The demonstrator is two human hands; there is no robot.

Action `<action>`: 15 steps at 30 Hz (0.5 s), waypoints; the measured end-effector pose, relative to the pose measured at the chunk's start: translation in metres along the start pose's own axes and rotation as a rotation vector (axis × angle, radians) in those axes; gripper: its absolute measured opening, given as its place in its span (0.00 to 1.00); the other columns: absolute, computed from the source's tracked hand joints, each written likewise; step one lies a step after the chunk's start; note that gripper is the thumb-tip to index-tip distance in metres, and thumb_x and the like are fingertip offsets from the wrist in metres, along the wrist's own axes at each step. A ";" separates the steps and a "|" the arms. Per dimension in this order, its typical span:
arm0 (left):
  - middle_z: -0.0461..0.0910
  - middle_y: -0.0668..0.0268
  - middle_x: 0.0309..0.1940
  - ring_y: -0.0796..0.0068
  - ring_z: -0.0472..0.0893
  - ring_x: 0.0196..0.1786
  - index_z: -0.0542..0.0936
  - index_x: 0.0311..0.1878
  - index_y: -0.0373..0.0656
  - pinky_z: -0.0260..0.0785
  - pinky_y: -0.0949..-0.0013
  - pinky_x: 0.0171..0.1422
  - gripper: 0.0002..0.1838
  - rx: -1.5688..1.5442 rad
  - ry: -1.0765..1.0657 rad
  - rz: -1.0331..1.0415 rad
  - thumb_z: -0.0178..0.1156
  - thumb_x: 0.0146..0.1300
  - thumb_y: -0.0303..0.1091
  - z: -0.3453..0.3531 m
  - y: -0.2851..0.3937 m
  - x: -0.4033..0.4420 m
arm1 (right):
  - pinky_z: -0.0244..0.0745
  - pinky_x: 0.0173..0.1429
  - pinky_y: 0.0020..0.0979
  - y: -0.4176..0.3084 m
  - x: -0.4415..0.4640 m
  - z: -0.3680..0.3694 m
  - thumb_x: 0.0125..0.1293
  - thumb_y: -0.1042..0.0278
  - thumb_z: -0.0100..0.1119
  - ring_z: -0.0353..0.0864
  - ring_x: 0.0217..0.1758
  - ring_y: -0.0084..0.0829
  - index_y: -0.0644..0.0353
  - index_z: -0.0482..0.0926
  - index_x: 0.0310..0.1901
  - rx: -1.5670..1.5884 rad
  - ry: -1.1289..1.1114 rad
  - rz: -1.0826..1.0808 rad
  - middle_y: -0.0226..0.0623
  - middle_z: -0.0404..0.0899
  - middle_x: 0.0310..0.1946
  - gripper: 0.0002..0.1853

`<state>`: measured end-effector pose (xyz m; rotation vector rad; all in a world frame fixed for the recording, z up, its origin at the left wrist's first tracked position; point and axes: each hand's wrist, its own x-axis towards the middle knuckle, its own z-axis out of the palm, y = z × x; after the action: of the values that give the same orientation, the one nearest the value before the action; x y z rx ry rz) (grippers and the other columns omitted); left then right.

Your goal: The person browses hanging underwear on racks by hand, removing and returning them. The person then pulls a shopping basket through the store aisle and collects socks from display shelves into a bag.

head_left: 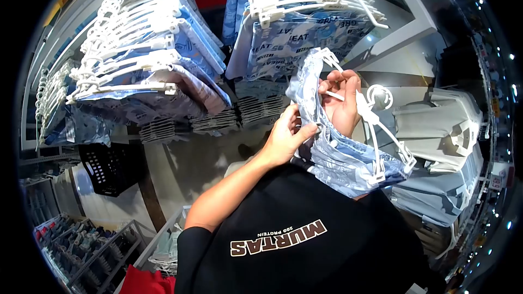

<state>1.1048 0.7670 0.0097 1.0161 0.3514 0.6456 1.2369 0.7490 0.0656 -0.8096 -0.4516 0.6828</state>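
left hand (pixel 287 135) pinching patterned blue garment (pixel 340 166), right hand (pixel 342 106) loosely curled around white hanger (pixel 369 116)

Two bare hands (pixel 284 137), one held light-blue printed fabric garment (pixel 339 164), one black perforated plastic basket (pixel 113 170), one black lettered T-shirt (pixel 283 207), racked white plastic hangers (pixel 136 43) overlapped, uncountable

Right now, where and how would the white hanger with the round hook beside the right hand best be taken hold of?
Probably by the neck of the white hanger, just below its hook, coming from the picture's right. The hook juts clear of the printed blue garment there, while the right hand crowds the opposite side.
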 end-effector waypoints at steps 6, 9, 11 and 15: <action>0.84 0.68 0.39 0.84 0.79 0.40 0.82 0.49 0.32 0.72 0.76 0.47 0.13 -0.089 0.154 -0.051 0.63 0.73 0.35 -0.006 0.017 -0.014 | 0.79 0.49 0.40 0.004 -0.002 -0.003 0.80 0.50 0.47 0.78 0.35 0.33 0.56 0.72 0.48 0.189 0.038 0.159 0.40 0.78 0.39 0.16; 0.84 0.70 0.37 0.86 0.77 0.39 0.83 0.46 0.31 0.71 0.77 0.45 0.13 0.079 0.214 -0.019 0.61 0.75 0.35 -0.009 0.024 -0.024 | 0.79 0.49 0.40 0.006 -0.005 0.001 0.80 0.52 0.47 0.81 0.39 0.35 0.58 0.73 0.49 0.223 0.041 0.202 0.40 0.78 0.38 0.16; 0.84 0.72 0.34 0.87 0.76 0.38 0.83 0.45 0.32 0.69 0.77 0.43 0.13 0.267 0.262 0.051 0.59 0.76 0.35 -0.015 0.025 -0.028 | 0.79 0.50 0.40 0.007 -0.006 0.003 0.80 0.54 0.49 0.82 0.39 0.35 0.60 0.73 0.49 0.225 0.043 0.194 0.41 0.79 0.39 0.16; 0.82 0.64 0.35 0.80 0.77 0.37 0.82 0.40 0.29 0.69 0.75 0.44 0.11 0.418 0.368 0.236 0.62 0.72 0.30 -0.021 0.026 -0.023 | 0.79 0.52 0.38 0.005 -0.004 0.000 0.79 0.60 0.52 0.83 0.41 0.33 0.61 0.74 0.49 0.097 -0.077 0.100 0.41 0.80 0.40 0.12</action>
<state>1.0670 0.7761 0.0215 1.3501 0.7168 1.0041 1.2322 0.7487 0.0613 -0.7191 -0.4462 0.8249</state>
